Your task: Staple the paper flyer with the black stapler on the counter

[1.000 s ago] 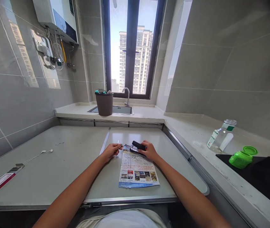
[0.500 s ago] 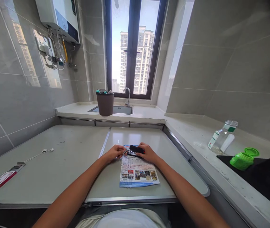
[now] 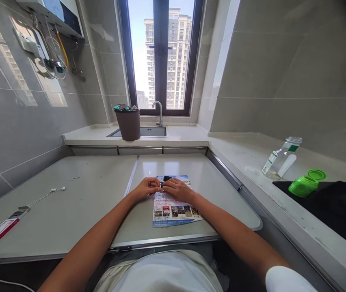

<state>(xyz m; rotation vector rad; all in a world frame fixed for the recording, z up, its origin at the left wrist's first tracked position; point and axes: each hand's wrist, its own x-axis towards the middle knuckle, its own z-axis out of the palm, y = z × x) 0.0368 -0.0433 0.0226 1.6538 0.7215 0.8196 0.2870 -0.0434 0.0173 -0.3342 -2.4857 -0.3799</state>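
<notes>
A black stapler (image 3: 167, 178) lies on a printed leaflet (image 3: 177, 222) on the table, mostly covered by my right hand (image 3: 177, 190). My right hand is closed over it, with the fingertips at its left end. Just to the left, my left hand (image 3: 148, 187) is pinched, its fingertips almost meeting the right fingers at the stapler's end. What the left fingers hold is too small to make out. The leaflet has rows of text and small photos, with a blue lower edge.
A small pale piece (image 3: 149, 172) lies beyond my left hand. On the left are a red-and-white box (image 3: 1, 230) and a white cable (image 3: 43, 196). A brown bin (image 3: 128, 125) stands by the sink (image 3: 152, 132). The right counter holds a glass bottle (image 3: 279, 161) and a green container (image 3: 303, 186).
My right hand has shifted from the stapler's right end to lie over it, its fingers reaching my left fingertips. The silvery piece seen by my left fingers is now hidden. The view has tilted down.
</notes>
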